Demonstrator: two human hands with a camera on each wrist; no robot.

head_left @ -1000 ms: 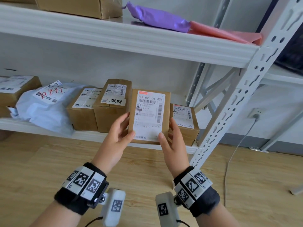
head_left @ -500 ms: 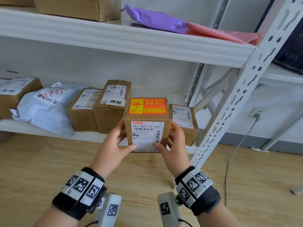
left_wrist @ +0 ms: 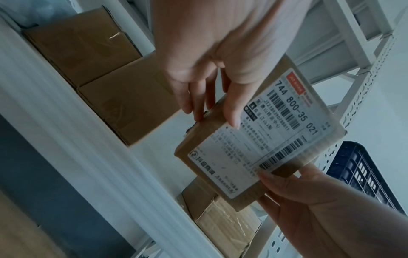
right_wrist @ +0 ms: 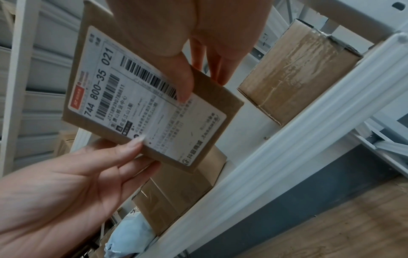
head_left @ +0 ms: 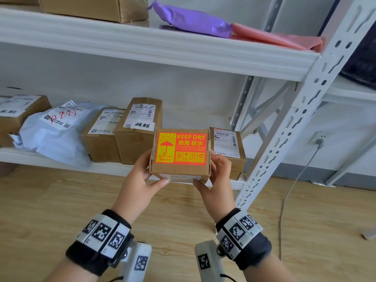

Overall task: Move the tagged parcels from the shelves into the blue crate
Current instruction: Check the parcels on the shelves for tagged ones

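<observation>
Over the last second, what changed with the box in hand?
The box was tipped toward the person: the shipping label that faced the head camera now faces down toward the wrists, and the orange KEEP DRY sticker faces up. The left hand and right hand kept holding its sides; nothing was let go. The parcels on the shelf stayed put.

Held box [head_left: 179, 171]: brown cardboard. Top sticker [head_left: 181, 147]: orange ground, yellow lettering and yellow umbrella panel. Underside label [left_wrist: 260, 132]: white with black barcodes and digits, small red block at one corner. Shelves [head_left: 154, 47]: white. Shelf boxes [head_left: 140, 127]: brown, white labels printed black. Mailer bag [head_left: 55, 137]: pale grey, label scrawled in red. Upper shelf: purple bag [head_left: 193, 22], pink bag [head_left: 278, 38]. Crate [left_wrist: 362, 176]: dark blue grid. Floor [head_left: 50, 204]: light wood grain. Wristbands [head_left: 101, 233]: black, with black-and-white square markers.
</observation>
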